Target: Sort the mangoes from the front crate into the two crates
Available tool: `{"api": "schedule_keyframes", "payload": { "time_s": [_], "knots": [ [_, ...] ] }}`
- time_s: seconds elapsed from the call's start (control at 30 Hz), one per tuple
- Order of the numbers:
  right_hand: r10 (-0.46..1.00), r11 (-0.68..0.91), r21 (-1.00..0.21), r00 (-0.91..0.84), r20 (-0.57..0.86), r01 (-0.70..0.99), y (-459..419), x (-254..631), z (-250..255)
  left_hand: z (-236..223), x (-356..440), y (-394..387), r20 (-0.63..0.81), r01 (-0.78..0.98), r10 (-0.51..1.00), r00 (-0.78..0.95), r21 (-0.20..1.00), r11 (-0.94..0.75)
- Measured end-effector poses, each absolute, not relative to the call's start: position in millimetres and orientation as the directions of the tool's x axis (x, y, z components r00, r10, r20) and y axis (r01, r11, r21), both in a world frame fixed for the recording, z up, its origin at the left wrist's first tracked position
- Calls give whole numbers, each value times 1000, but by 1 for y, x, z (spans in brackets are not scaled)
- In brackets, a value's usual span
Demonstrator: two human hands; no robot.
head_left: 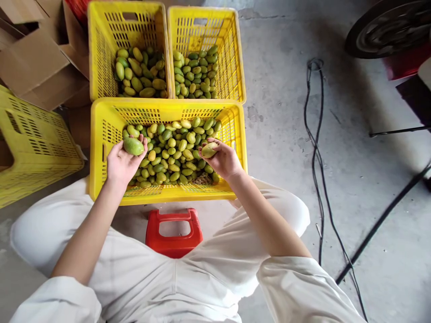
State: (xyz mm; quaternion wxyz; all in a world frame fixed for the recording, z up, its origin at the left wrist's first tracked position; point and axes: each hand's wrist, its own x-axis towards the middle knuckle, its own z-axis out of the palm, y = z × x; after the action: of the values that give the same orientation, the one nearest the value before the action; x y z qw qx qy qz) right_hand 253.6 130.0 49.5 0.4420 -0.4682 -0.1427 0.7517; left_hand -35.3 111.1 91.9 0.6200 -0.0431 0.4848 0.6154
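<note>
A large yellow plastic crate (pixel 168 196) stands between my knees, holding many oval fruits (pixel 175 168) from green to yellow. Over its left part, my left hand (pixel 120 165) is palm up with the fingers curled around a plump green fruit (pixel 134 146). My right hand (pixel 227 159), above the crate's right side, grips a paler yellow-green fruit (pixel 209 150) between thumb and fingers. Both held fruits are clear of the pile. Some brownish, dry-looking matter (pixel 203 179) lies among the fruits near the crate's front right.
Two more yellow crates, the left one (pixel 95 67) and the right one (pixel 237 58), hold similar fruits behind. Another yellow crate (pixel 33 157) and cardboard boxes (pixel 37 63) are at left. A red stool (pixel 173 244) is below me. Black cables (pixel 316 148) and a wheel (pixel 387 31) are at right.
</note>
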Motion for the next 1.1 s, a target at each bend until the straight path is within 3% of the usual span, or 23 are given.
{"api": "schedule_keyframes", "payload": {
  "time_s": [0.27,0.5,0.7,0.83,0.97,1.1],
  "knots": [
    [770,-606,-641,-145,-621,-471,129,251,48,84,-39,113,-681,-812,701,-212,521,261],
    [636,-638,-511,-21,-771,-576,134,259,41,95,-34,117,-769,-829,608,-198,463,315],
    [627,-600,-517,43,-778,-610,135,248,46,100,-36,121,-832,-855,539,-129,368,364],
    [692,-596,-590,24,-721,-544,133,245,48,94,-38,118,-820,-836,545,-178,418,356],
    [710,-611,-660,66,-701,-436,131,251,44,86,-40,114,-731,-781,647,-218,528,334],
    [656,-656,-624,89,-749,-425,130,253,44,79,-38,110,-694,-725,693,-195,578,374]
  ]
}}
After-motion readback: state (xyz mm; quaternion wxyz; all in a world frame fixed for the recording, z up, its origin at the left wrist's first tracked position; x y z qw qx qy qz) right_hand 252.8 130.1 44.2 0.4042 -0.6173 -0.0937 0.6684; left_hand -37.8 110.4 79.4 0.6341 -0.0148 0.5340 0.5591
